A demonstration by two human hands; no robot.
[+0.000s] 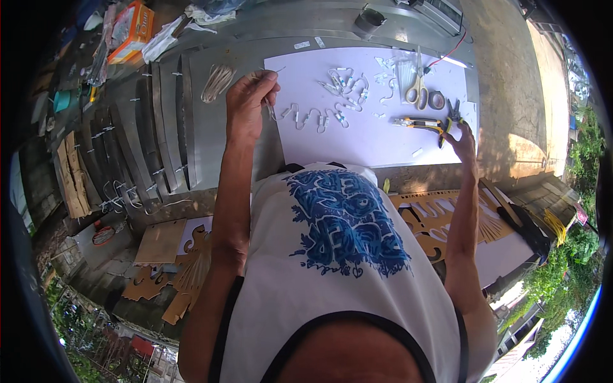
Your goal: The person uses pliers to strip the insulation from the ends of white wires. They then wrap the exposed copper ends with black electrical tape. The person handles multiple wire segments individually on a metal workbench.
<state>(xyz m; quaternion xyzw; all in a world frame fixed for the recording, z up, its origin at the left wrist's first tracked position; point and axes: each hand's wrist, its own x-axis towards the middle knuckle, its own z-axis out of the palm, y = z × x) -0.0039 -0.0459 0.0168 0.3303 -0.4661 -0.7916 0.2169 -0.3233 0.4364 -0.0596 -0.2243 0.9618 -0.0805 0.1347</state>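
My left hand (252, 92) is closed in a pinch on a thin wire, whose ends stick out above and below the fingers at the left edge of a white board (377, 147). A string of small white light modules (314, 118) joined by looping wire lies just right of that hand, and a second heap of modules (348, 83) sits farther back. At the board's right side my right hand (465, 143) has its thumb and fingers around the handles of black-and-yellow pliers (453, 113). Orange-and-black pliers (418, 122) lie beside them.
Scissors (417, 89) and a roll of dark tape (437, 99) lie behind the pliers. Left of the board are a coiled bundle of cord (218, 83) and several long dark strips (156, 121). A dark cup (368, 22) and a metal power unit (437, 16) stand at the back.
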